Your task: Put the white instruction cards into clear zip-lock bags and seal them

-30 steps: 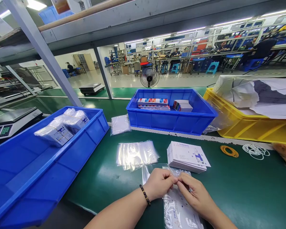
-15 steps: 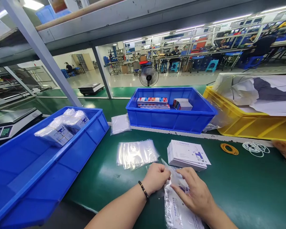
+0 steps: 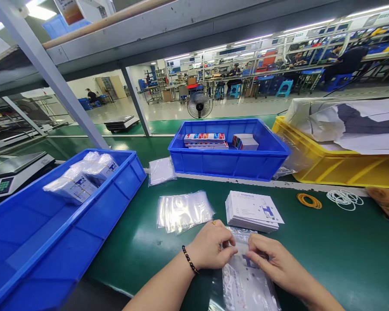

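Observation:
A clear plastic bag [image 3: 238, 235] lies on the green table in front of me, over white printed cards [image 3: 248, 287] with blue marks. My left hand [image 3: 215, 245] is curled at the bag's left edge, thumb and forefinger pinching the film. On the other side, my right hand [image 3: 274, 259] pinches the bag between thumb and fingers. Just beyond my hands stands a stack of white printed cards [image 3: 254, 207]. Left of that stack, several flat clear bags [image 3: 184, 211] are fanned out. Whether the cards are fully inside the bag, I cannot tell.
A blue bin [image 3: 227, 166] holding boxes stands behind; another blue bin [image 3: 106, 216] with bagged cards is at left. At right are a yellow bin [image 3: 350, 168], orange rubber bands [image 3: 309, 201] and white bands [image 3: 343, 198]. A scale [image 3: 16, 172] sits far left.
My right hand has closed from spread fingers to a pinch on the bag. My left hand has shifted slightly, its fingers looser. The bag's top now lies flatter.

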`<control>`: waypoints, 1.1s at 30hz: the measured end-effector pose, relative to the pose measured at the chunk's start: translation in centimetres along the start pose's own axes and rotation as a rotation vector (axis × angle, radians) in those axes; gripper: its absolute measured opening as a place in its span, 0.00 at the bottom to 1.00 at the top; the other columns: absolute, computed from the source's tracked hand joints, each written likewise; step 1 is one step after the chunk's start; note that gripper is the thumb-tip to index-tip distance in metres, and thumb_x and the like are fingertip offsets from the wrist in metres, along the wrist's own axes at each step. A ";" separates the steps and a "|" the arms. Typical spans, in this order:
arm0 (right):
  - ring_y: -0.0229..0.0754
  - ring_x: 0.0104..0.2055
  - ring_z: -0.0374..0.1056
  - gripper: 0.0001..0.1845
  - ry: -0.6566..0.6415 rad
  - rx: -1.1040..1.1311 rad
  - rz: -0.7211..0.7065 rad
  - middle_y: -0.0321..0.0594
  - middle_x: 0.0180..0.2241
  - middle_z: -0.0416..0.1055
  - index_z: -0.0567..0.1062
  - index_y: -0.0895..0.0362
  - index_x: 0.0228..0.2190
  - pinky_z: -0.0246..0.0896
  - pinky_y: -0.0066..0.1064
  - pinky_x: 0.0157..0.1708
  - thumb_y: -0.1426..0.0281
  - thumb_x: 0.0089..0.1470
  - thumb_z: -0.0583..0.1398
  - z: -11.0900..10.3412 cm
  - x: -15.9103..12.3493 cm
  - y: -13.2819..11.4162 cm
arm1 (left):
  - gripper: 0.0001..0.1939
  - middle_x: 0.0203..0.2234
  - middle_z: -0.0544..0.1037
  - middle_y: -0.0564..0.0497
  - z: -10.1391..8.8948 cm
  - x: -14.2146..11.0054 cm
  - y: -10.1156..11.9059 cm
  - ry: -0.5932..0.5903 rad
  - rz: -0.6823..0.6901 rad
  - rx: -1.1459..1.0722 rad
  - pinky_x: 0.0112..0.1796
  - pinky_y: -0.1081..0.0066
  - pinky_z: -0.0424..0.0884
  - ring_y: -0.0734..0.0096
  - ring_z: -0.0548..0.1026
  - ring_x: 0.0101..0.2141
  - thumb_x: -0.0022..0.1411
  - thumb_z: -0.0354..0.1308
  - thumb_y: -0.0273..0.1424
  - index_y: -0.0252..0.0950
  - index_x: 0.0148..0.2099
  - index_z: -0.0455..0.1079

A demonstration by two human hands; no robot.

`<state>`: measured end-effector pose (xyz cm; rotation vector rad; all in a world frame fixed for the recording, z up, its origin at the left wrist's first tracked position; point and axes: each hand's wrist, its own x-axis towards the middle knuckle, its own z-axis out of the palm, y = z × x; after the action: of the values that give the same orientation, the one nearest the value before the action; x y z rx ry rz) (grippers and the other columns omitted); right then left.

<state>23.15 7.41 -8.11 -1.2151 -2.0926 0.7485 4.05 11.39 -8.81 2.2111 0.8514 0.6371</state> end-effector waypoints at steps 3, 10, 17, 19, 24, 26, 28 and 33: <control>0.37 0.23 0.61 0.23 0.064 0.002 -0.019 0.36 0.21 0.62 0.60 0.55 0.14 0.59 0.27 0.22 0.58 0.55 0.51 -0.7 -0.2 -0.1 | 0.07 0.19 0.70 0.53 -0.2 0.1 -0.1 0.001 -0.090 -0.035 0.32 0.73 0.62 0.71 0.66 0.27 0.51 0.56 0.27 0.36 0.21 0.64; 0.42 0.29 0.64 0.15 0.733 -0.103 0.367 0.40 0.28 0.68 0.72 0.54 0.28 0.62 0.32 0.27 0.56 0.48 0.55 -1.5 -0.2 2.4 | 0.06 0.19 0.69 0.55 -0.3 0.1 0.0 -0.031 -0.203 -0.202 0.29 0.76 0.61 0.76 0.65 0.24 0.52 0.56 0.26 0.35 0.23 0.68; 0.41 0.28 0.64 0.26 0.755 0.070 0.660 0.39 0.29 0.68 0.71 0.58 0.39 0.60 0.31 0.24 0.54 0.41 0.57 -1.8 0.7 5.4 | 0.07 0.19 0.72 0.53 0.6 0.1 -0.5 -0.065 -0.178 -0.316 0.29 0.77 0.63 0.74 0.67 0.25 0.51 0.58 0.30 0.35 0.24 0.74; 0.41 0.28 0.65 0.25 0.777 0.127 0.635 0.38 0.27 0.68 0.70 0.58 0.40 0.61 0.31 0.24 0.55 0.42 0.57 -1.6 0.6 5.4 | 0.07 0.20 0.74 0.53 0.9 0.1 -0.6 -0.088 -0.166 -0.326 0.31 0.76 0.64 0.73 0.69 0.26 0.52 0.57 0.30 0.36 0.25 0.75; 0.39 0.27 0.66 0.27 1.043 0.444 0.513 0.38 0.31 0.69 0.67 0.56 0.40 0.64 0.30 0.24 0.55 0.39 0.63 -1.4 0.5 4.3 | 0.07 0.23 0.75 0.53 1.4 0.1 -0.6 -0.111 -0.143 -0.329 0.34 0.76 0.66 0.72 0.70 0.29 0.53 0.56 0.28 0.37 0.28 0.76; 0.37 0.23 0.64 0.28 1.025 0.532 0.523 0.38 0.30 0.70 0.68 0.55 0.38 0.64 0.30 0.20 0.54 0.36 0.64 -1.4 0.4 4.0 | 0.07 0.23 0.75 0.53 1.5 0.1 -0.5 -0.111 -0.146 -0.356 0.34 0.76 0.66 0.72 0.70 0.29 0.53 0.56 0.27 0.37 0.29 0.76; 0.37 0.21 0.63 0.27 0.924 0.571 0.539 0.40 0.29 0.71 0.70 0.56 0.36 0.64 0.30 0.18 0.53 0.36 0.65 -1.3 0.1 4.0 | 0.06 0.23 0.74 0.52 1.4 0.1 -0.4 -0.100 -0.153 -0.407 0.34 0.75 0.66 0.72 0.69 0.29 0.52 0.57 0.27 0.36 0.29 0.76; 0.38 0.21 0.62 0.23 0.679 0.519 0.535 0.42 0.25 0.72 0.75 0.56 0.30 0.62 0.29 0.15 0.51 0.36 0.64 -1.3 -0.4 4.0 | 0.05 0.27 0.76 0.51 1.3 0.2 -0.3 -0.043 -0.241 -0.555 0.35 0.74 0.67 0.70 0.71 0.31 0.50 0.59 0.28 0.36 0.28 0.77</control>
<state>26.46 8.90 -10.19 -1.4609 -0.9548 0.8739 4.94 11.18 -9.87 1.5920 0.7877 0.6159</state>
